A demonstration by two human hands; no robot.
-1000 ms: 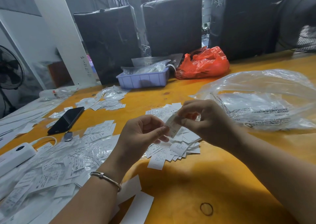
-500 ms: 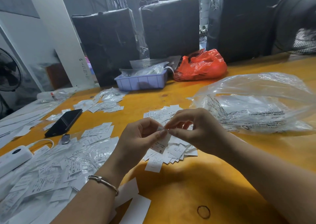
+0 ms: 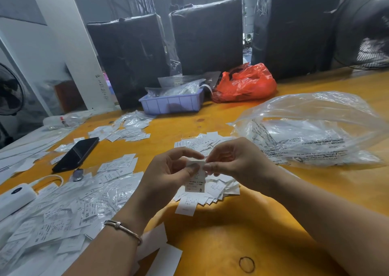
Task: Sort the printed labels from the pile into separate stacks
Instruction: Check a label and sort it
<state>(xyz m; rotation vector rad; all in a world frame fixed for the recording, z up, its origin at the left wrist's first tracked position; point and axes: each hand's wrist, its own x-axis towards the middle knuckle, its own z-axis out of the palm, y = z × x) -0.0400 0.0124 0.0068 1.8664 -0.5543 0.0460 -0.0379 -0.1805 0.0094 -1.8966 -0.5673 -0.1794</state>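
Label now lower, between pinching hands.

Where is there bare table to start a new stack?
Bare wood lies near the rubber band, and between the tray and the clear bag. The left side, around the phone, is crowded with labels.

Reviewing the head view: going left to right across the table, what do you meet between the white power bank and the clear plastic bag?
white power bank → black phone → left hand → label marked S, pinched by both hands → right hand → clear plastic bag.
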